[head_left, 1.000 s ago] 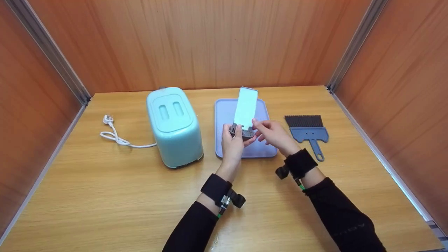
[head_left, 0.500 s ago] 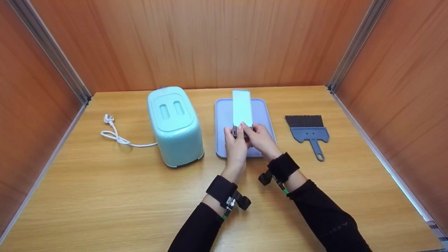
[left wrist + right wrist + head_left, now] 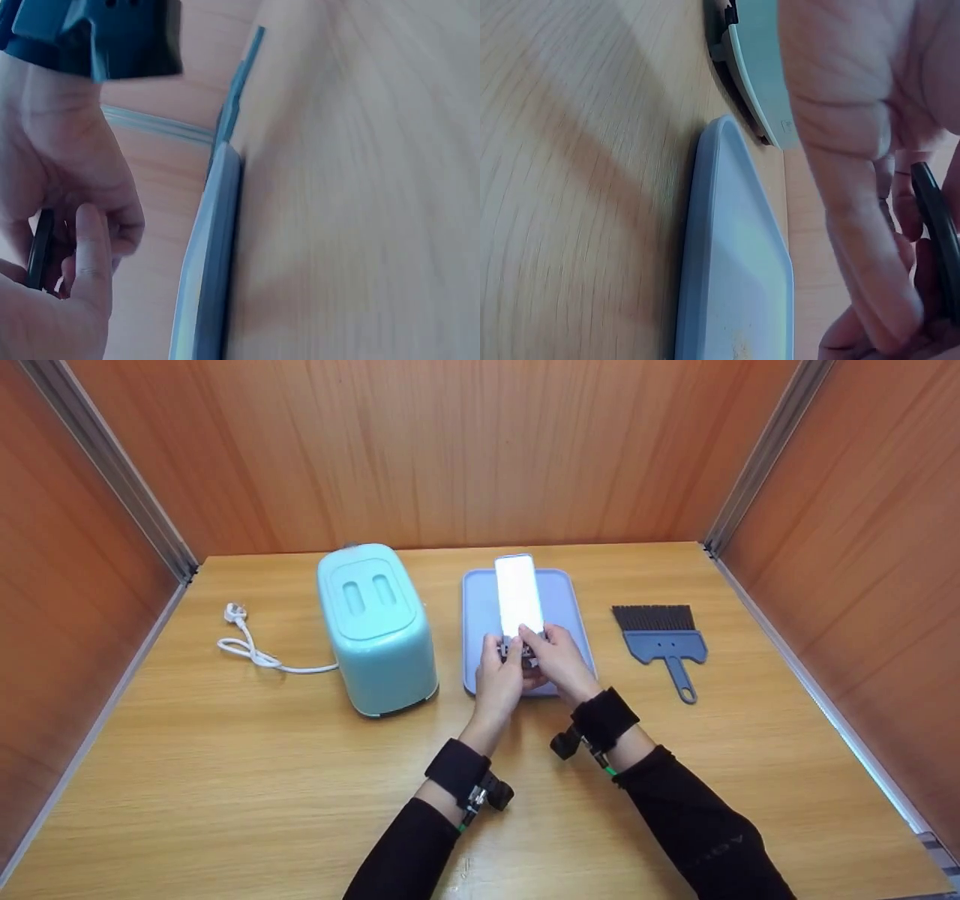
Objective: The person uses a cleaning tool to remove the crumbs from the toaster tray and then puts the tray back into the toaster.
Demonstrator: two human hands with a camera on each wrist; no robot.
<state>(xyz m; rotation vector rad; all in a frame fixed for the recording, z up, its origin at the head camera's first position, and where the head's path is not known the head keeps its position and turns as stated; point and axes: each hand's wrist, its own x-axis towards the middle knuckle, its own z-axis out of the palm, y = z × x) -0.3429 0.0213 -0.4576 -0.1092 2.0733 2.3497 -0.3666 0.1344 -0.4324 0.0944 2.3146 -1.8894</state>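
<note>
Over the lavender tray (image 3: 480, 615), both hands hold a long, flat crumb tray (image 3: 517, 592) with a bright pale surface and a grey end piece. My left hand (image 3: 501, 682) grips the near end from the left, its thumb on top. From the right, my right hand (image 3: 559, 664) pinches the same end with the thumb on top and fingers beneath. In both wrist views a dark edge of the crumb tray (image 3: 41, 247) shows between the fingers, and much of the end piece is covered by them. The crumb tray points away toward the back wall.
A light blue toaster (image 3: 386, 660) with a lid stands left of the lavender tray, its white cord and plug (image 3: 255, 656) farther left. A blue brush (image 3: 664, 645) with dark bristles lies right. Crumbs (image 3: 741, 347) lie on the lavender tray. Wooden walls (image 3: 450, 450) enclose the table.
My right hand has moved left and closed its grip on the crumb tray's near end. The crumb tray has swung left and lowered slightly, its surface now looking brighter.
</note>
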